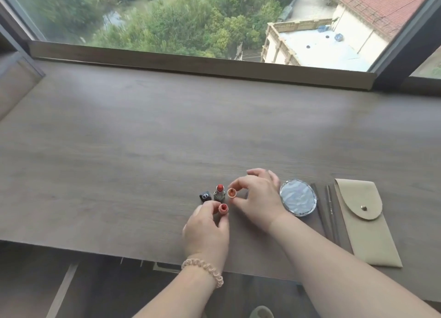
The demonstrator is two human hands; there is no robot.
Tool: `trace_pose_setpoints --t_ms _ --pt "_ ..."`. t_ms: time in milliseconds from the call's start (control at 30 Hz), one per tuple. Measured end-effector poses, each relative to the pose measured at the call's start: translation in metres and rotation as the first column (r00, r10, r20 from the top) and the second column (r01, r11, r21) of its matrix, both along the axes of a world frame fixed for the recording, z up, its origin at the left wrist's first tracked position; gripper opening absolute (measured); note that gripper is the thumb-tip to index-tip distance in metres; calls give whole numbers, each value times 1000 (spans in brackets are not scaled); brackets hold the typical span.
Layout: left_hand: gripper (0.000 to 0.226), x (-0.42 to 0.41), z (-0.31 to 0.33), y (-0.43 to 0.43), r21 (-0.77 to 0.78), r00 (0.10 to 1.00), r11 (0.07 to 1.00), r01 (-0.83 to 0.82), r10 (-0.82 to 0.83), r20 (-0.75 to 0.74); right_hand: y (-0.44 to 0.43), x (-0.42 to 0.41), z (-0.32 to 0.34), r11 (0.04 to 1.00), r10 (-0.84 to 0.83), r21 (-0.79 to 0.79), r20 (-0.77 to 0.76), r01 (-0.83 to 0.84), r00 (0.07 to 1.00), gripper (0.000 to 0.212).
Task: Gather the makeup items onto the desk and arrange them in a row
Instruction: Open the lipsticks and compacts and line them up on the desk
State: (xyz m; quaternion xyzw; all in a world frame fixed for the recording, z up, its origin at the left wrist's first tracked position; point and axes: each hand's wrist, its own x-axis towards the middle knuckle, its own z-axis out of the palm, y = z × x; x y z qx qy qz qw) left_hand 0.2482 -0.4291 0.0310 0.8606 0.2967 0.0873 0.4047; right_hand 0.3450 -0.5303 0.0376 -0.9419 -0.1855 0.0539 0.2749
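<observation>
On the brown wooden desk (167, 138) an uncapped red lipstick (219, 192) stands upright, with its dark cap (205, 196) lying just to its left. My left hand (206, 229) pinches a small pink lipstick (223, 208) with a red tip, held just in front of the standing one. My right hand (257, 199) holds a small pink cap (231, 193), open end facing me, right of the standing lipstick. A round silver compact (298, 197) lies right of my right hand. Next to it lie two thin dark pencils (329, 203).
A beige pouch (362, 222) with a snap button lies at the desk's right front. A raised sill (191, 64) and a large window run along the back edge. The desk's front edge passes under my wrists.
</observation>
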Motion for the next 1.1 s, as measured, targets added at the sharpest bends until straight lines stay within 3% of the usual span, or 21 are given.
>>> trace_pose_setpoints --t_ms 367,567,767,967,1100 --pt "14 10 6 -9 107 993 994 -18 30 -114 -2 5 -3 993 39 -115 5 -38 999 15" --pt "16 8 4 -8 89 994 996 -14 23 -103 -19 7 11 982 73 -177 26 -68 997 50" --pt "26 3 3 -6 74 997 997 10 -4 -80 -54 -7 10 974 45 -214 -105 -67 993 80" --pt "36 -2 14 -7 137 998 990 38 -31 -55 -56 -14 1 980 10 -198 -89 -28 996 73" --pt "47 -10 39 -12 75 988 997 31 -42 147 -58 -15 9 993 -25 -114 -14 23 1000 68"
